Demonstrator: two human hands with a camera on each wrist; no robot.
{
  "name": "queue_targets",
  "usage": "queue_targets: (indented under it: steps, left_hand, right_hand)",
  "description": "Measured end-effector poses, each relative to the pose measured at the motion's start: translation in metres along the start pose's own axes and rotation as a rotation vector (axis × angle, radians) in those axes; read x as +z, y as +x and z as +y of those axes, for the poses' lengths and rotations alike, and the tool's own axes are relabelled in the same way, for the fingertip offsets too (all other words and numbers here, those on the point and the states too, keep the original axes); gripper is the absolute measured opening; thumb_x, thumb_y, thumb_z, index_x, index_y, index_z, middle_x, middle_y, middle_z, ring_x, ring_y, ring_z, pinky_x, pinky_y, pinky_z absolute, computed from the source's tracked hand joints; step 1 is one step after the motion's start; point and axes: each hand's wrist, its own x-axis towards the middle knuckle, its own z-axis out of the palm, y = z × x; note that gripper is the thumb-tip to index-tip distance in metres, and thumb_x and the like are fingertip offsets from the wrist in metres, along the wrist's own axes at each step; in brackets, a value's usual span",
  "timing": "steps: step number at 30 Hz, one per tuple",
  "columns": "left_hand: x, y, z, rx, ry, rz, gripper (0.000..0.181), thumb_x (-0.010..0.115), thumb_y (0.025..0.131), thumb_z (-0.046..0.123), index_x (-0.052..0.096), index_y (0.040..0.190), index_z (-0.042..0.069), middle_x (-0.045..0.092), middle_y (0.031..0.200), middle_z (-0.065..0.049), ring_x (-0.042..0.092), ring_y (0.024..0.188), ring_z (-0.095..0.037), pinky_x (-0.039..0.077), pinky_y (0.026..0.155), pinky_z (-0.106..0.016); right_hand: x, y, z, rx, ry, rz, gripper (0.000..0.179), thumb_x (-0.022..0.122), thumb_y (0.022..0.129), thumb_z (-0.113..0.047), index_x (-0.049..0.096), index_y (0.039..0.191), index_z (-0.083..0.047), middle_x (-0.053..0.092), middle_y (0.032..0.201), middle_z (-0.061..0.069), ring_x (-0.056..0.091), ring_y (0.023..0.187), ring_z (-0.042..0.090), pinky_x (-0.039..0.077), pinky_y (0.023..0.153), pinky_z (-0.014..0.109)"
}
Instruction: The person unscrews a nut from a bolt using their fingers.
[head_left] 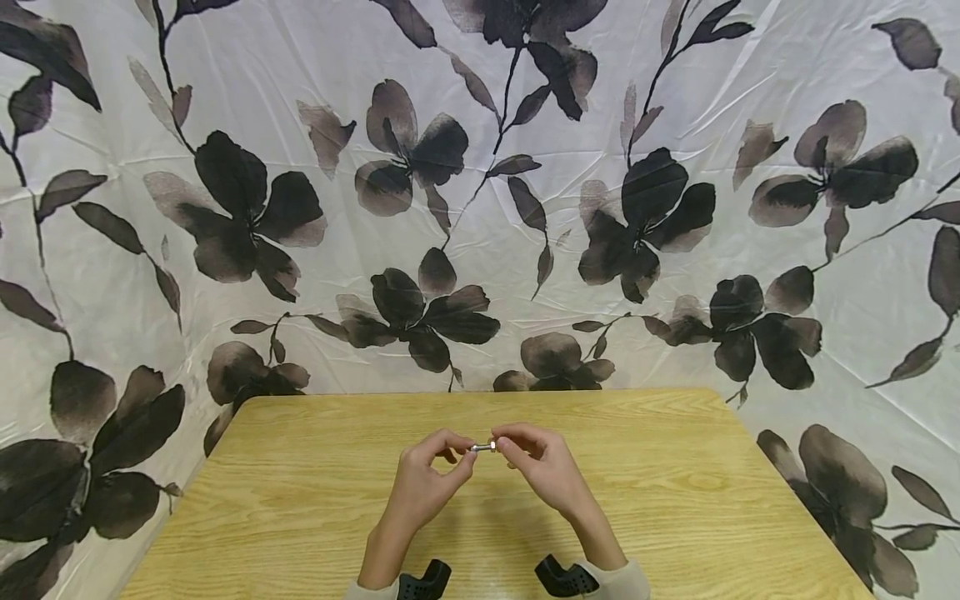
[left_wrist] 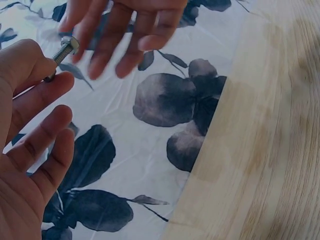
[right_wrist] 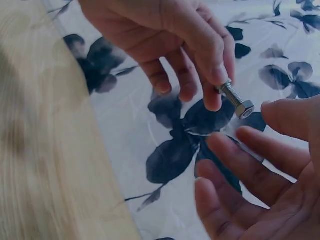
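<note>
A small silver bolt with hexagonal pieces at both ends is held nearly level above the table. My left hand pinches one end of it between thumb and index finger; the other fingers are loosely bent. In the right wrist view, a hex nut or bolt head is at the free end of the threaded shank; which of the two, I cannot tell. Around that end my right hand has its thumb and fingers spread, with a small gap to the metal in the right wrist view. The left fingertips partly hide the gripped end.
Both hands are above a light wood-grain table. Behind it and at its sides hangs a white cloth with dark flowers. Black wrist mounts show at the near edge of the head view.
</note>
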Motion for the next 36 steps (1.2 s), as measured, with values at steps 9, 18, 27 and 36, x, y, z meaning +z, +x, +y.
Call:
queue_targets:
  steps: [9, 18, 27, 36]
  left_hand:
    - [0.0003, 0.0001, 0.0021, 0.035, 0.009, 0.005, 0.026, 0.078, 0.084, -0.004, 0.074, 0.096, 0.018, 0.076, 0.09, 0.001, 0.067, 0.074, -0.008, 0.059, 0.066, -0.028]
    - [-0.0009, -0.0003, 0.0022, 0.025, 0.017, 0.003, 0.023, 0.079, 0.085, -0.003, 0.074, 0.095, 0.017, 0.076, 0.091, 0.002, 0.067, 0.075, -0.008, 0.059, 0.067, -0.028]
    - [-0.001, -0.0011, 0.0005, 0.017, 0.018, -0.004, 0.022, 0.079, 0.085, -0.002, 0.073, 0.095, 0.016, 0.075, 0.091, 0.003, 0.067, 0.076, -0.007, 0.059, 0.067, -0.028]
    - [-0.0009, -0.0002, 0.0012, 0.021, 0.016, 0.007, 0.021, 0.079, 0.084, -0.003, 0.073, 0.093, 0.015, 0.076, 0.09, 0.002, 0.067, 0.075, -0.008, 0.059, 0.067, -0.028]
  right_hand:
    - [0.0004, 0.0, 0.0007, 0.061, -0.035, -0.038, 0.029, 0.061, 0.105, -0.027, 0.076, 0.113, -0.003, 0.077, 0.104, 0.015, 0.072, 0.1, 0.025, 0.062, 0.082, 0.038]
    - [0.0001, 0.0001, 0.0007, 0.0, -0.028, -0.043, 0.025, 0.067, 0.101, -0.019, 0.074, 0.121, -0.005, 0.076, 0.106, 0.016, 0.072, 0.093, 0.013, 0.059, 0.081, 0.027]
    - [0.0005, -0.0012, 0.002, -0.1, 0.021, -0.037, 0.02, 0.068, 0.099, -0.011, 0.074, 0.117, -0.003, 0.072, 0.117, 0.02, 0.07, 0.105, 0.013, 0.06, 0.087, 0.028]
    - [0.0004, -0.0017, 0.0002, -0.163, 0.058, 0.003, 0.024, 0.064, 0.101, -0.008, 0.071, 0.123, -0.002, 0.067, 0.131, 0.023, 0.067, 0.12, 0.019, 0.058, 0.093, 0.03]
